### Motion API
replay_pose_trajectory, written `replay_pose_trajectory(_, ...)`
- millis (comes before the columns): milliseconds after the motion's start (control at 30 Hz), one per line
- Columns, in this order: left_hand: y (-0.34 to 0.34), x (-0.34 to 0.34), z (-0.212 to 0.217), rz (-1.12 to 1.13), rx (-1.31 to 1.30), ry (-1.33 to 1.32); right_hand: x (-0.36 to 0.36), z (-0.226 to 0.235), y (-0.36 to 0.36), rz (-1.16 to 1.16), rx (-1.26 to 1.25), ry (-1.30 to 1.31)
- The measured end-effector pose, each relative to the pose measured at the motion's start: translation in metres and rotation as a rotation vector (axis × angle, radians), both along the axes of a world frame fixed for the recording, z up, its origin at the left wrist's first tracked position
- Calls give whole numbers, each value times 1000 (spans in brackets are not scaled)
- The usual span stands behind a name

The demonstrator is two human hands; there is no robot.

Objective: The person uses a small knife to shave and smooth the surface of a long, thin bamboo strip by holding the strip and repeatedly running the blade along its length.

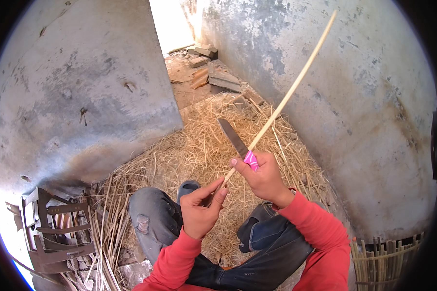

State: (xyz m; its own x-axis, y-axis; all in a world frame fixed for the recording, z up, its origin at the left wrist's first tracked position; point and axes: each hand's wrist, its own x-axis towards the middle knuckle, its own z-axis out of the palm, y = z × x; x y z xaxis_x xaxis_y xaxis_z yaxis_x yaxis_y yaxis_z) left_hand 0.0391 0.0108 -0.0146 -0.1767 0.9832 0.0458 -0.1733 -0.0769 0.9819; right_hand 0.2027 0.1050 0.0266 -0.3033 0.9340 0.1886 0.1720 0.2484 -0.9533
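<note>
Straw-strewn floor [206, 128] spreads between weathered walls [369, 121]. Slanting up and right over it is a long pale strip [294, 88], its lower part pinched in the closed fingers of the left hand [200, 210]. Beside it, the right hand [266, 178] wraps firmly around the pink handle [251, 160] of a knife [234, 138], blade pointing up-left. Bent legs [155, 213] lie below; a dark frame [65, 230] stands lower left.

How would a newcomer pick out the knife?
Find the broad spread of straw, then the right hand over it. The knife points up and left from that hand, its broad dark blade unlike the long, pale strip beside it.
</note>
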Motion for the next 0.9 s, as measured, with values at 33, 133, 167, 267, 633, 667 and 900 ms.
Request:
replay_pose_trajectory(33, 3, 1, -7, 101, 137, 215, 0, 0, -1, 3, 1, 0)
replay_pose_trajectory(133, 8, 6, -6, 268, 327, 492, 1, 1, -3, -36, 0, -11)
replay_pose_trajectory(167, 9, 6, -3, 333, 382, 556, 1, 4, -4, -42, -4, -40)
replay_pose_trajectory(267, 2, 1, -9, 350, 261, 490, -2, 5, -3, -101, 25, -22)
replay_pose_trajectory(633, 20, -40, 5, 736, 353, 621, 36, 16, 20, -212, -165, 321)
replay_pose_trajectory(667, 16, -52, -4, 500, 372, 695, 36, 17, 21, -211, -149, 310)
replay_pose_trajectory(900, -7, -45, 5, -258, -117, 157, 34, 22, 23, -300, 224, -49)
